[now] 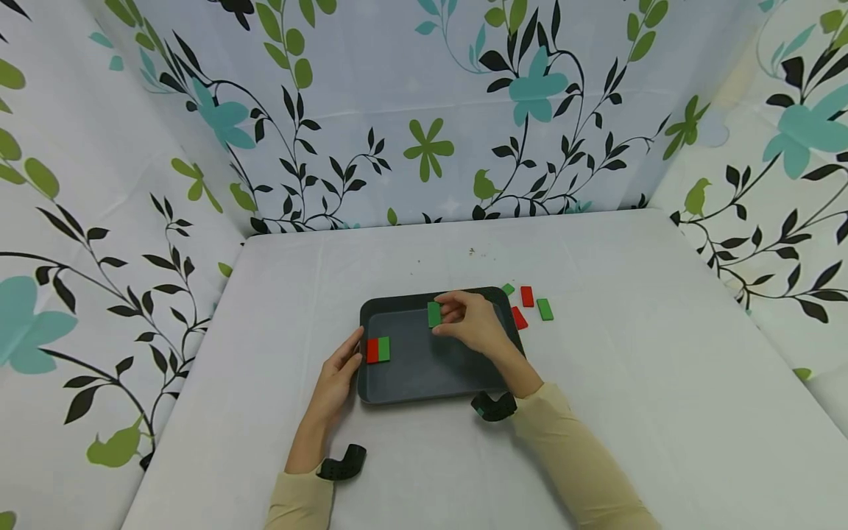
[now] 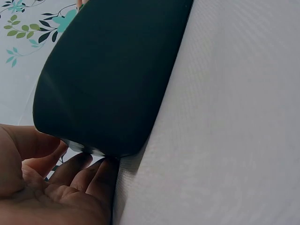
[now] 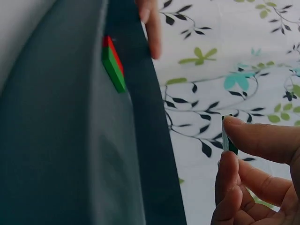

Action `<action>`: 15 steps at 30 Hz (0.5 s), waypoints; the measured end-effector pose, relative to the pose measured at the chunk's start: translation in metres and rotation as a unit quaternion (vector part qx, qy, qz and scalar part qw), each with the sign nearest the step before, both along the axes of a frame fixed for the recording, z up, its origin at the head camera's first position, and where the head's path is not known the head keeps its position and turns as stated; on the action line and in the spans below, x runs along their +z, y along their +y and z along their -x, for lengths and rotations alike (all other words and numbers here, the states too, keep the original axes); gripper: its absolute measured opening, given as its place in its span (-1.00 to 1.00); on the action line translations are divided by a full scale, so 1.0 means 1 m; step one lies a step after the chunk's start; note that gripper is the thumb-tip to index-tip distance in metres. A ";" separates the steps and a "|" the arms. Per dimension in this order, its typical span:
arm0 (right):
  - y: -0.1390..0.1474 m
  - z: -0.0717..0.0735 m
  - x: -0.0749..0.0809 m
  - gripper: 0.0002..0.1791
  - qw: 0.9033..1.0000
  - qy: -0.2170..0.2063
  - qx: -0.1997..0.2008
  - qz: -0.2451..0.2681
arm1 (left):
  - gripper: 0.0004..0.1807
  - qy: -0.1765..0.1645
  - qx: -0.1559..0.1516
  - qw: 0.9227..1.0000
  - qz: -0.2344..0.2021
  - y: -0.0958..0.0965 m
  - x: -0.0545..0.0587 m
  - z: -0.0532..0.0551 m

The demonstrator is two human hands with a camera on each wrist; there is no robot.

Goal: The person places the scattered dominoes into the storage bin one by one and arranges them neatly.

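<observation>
My right hand (image 1: pixel 469 318) pinches a green tile (image 1: pixel 433 314) by its ends between thumb and fingers, above a dark grey tray (image 1: pixel 424 396). In the right wrist view, this tile (image 3: pixel 230 140) shows nearly edge-on. A red tile (image 1: pixel 373 350) and another green tile (image 1: pixel 384 349) lie side by side in the tray, touching, near its left wall. My left hand (image 1: pixel 334 386) holds the tray's left edge, thumb near the rim. In the left wrist view, the left hand's fingertips (image 2: pixel 84 159) touch the tray's outer side.
Just right of the tray lie several loose tiles: a red one (image 1: pixel 527 296), a green one (image 1: pixel 545 309), a second red (image 1: pixel 520 318) and a partly hidden green (image 1: pixel 508 288). A white cloth (image 1: pixel 649 353) covers the table. Patterned curtains (image 1: pixel 424 110) stand behind and beside it.
</observation>
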State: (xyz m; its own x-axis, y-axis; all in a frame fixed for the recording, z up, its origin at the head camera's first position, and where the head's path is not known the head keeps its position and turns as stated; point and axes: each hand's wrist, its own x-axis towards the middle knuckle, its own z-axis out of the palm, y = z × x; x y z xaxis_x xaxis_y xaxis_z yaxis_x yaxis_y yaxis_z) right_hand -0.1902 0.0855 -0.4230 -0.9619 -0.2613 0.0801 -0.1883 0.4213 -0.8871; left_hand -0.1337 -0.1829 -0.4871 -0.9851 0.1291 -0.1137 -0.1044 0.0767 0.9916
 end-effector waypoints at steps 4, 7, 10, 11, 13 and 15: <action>-0.022 0.000 -0.007 -0.48 1.000 -0.005 0.005 -0.014 | -0.45 0.004 0.002 1.000 -0.001 0.000 0.000 0.000; -0.035 0.000 -0.013 -0.48 1.000 -0.016 0.011 -0.021 | -0.45 0.004 0.001 1.000 -0.001 0.000 0.001 0.000; -0.044 0.002 -0.020 -0.48 0.999 -0.025 0.015 -0.031 | -0.45 0.001 0.001 1.000 -0.001 0.000 0.001 0.000; -0.047 0.002 -0.022 -0.47 0.999 -0.026 0.017 -0.033 | -0.45 -0.001 0.001 1.000 0.000 0.000 0.001 0.001; -0.052 0.003 -0.026 -0.47 0.999 -0.025 0.020 -0.038 | -0.44 -0.003 0.002 1.000 -0.002 0.000 0.001 0.001; -0.056 0.004 -0.029 -0.46 0.998 -0.027 0.022 -0.044 | -0.44 -0.003 0.002 1.000 -0.004 0.000 0.001 0.001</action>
State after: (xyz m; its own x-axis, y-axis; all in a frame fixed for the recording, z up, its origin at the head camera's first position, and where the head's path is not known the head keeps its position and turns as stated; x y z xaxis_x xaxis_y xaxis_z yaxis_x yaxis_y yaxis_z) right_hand -0.1943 0.0291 -0.4523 -0.9518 -0.3065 0.0038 -0.1615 0.4908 -0.8562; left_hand -0.1345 -0.1829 -0.4861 -0.9847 0.1266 -0.1194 -0.1113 0.0687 0.9914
